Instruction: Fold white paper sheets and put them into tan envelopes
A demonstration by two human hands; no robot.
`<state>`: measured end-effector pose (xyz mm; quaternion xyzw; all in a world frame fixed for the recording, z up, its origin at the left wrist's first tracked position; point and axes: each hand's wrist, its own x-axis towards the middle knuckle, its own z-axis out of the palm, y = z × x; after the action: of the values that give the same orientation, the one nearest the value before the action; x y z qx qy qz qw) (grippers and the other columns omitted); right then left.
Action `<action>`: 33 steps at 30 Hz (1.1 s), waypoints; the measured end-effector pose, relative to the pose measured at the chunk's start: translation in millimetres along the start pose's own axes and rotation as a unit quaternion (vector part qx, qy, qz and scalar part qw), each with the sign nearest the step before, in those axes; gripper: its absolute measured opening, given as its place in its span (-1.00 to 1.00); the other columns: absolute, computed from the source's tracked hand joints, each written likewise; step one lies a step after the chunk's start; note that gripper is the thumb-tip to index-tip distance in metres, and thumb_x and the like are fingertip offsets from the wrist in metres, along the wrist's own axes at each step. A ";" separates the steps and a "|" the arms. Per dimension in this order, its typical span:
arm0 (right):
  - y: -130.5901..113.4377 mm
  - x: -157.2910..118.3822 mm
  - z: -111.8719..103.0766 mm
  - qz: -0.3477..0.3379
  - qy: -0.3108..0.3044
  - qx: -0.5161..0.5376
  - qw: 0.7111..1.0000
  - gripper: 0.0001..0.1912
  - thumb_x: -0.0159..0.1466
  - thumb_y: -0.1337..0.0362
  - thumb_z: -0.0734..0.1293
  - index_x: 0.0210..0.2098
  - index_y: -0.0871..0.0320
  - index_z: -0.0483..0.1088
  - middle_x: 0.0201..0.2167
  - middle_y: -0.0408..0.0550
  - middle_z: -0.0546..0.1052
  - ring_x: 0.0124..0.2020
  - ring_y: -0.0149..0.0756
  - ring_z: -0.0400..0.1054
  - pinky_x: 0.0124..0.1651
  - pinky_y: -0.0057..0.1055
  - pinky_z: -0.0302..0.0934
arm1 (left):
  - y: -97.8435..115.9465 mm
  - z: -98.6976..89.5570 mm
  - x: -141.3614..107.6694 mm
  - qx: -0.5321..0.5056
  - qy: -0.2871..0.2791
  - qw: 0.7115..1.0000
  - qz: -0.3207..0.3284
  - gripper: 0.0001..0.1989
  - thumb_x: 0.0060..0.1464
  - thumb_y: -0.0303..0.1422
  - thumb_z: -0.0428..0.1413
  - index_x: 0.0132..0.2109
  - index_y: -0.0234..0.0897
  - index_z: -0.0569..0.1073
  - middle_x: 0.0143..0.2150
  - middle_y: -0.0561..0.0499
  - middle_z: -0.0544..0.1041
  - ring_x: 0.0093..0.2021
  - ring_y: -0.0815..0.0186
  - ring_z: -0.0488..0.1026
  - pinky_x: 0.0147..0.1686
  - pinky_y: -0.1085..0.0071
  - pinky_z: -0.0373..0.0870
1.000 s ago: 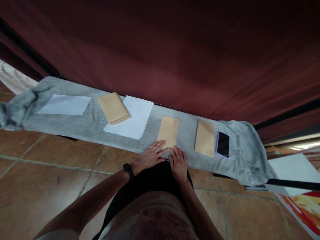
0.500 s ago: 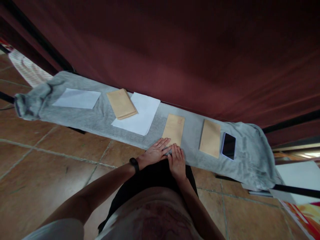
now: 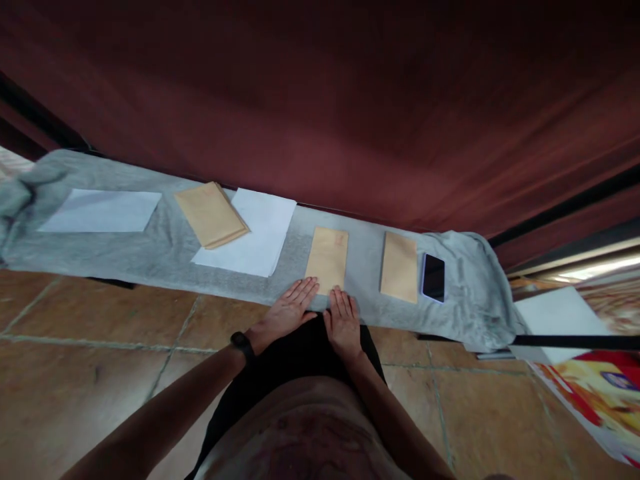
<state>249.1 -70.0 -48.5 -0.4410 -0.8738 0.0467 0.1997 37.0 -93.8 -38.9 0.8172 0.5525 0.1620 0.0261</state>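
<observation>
A brown envelope (image 3: 327,257) lies flat on the grey cloth at the middle, close to me. My left hand (image 3: 291,308) rests flat at its lower left corner, fingers stretched and holding nothing. Beside it, at the lower right edge of the same envelope, my right hand (image 3: 343,325) lies flat with its fingers extended. To the right is another brown envelope (image 3: 399,268). A stack of brown envelopes (image 3: 211,215) overlaps white paper sheets (image 3: 260,237) on the left.
A folded white sheet (image 3: 103,211) lies far left on the grey cloth (image 3: 165,257). The phone (image 3: 433,277) sits right of the right envelope. Behind hangs a dark red curtain (image 3: 310,120). A colourful printed package (image 3: 605,393) is at the lower right.
The view has shifted, so the table items appear further left. My hands have moved slightly apart at the near end of the middle envelope.
</observation>
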 end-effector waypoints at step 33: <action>11.0 45.3 -28.7 0.153 0.050 0.087 0.983 -0.63 0.44 0.34 0.14 0.08 0.14 0.49 -0.13 0.14 0.59 -0.16 -0.15 0.50 -0.10 -0.29 0.38 | 43.7 -22.9 79.1 -0.505 0.181 0.782 -0.318 -0.39 0.10 -0.19 0.22 0.27 -0.26 0.40 -0.31 0.07 0.54 -0.28 0.31 0.52 -0.17 0.35 0.51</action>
<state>244.5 -30.3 -11.2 -0.5526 -0.7773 0.1300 0.2712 96.0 -41.8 11.1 0.4207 0.6144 0.5457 0.3844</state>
